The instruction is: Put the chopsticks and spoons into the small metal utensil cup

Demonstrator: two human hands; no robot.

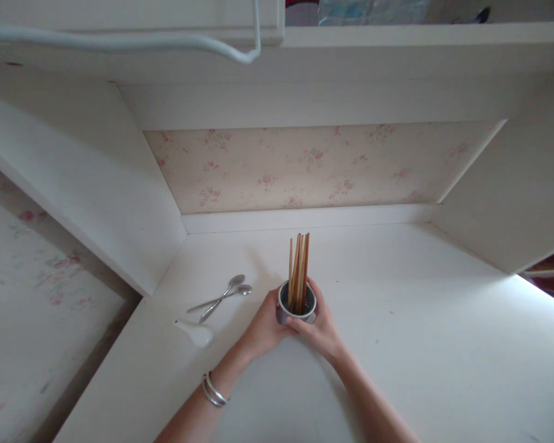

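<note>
A small metal cup (297, 306) stands upright on the white desk (420, 344), with several wooden chopsticks (299, 271) standing in it. My left hand (264, 326) wraps round the cup's left side. My right hand (321, 326) wraps round its right side. Both hands are closed on the cup, and the fingers meet in front of it. A pair of silver bangles (213, 391) sits on my left wrist.
Two metal spoons (224, 295) lie crossed on the desk left of the cup, and a white ceramic spoon (196, 333) lies nearer me. White alcove walls enclose the desk on three sides, with floral wallpaper (314, 166) at the back. A white cable (166, 43) hangs overhead.
</note>
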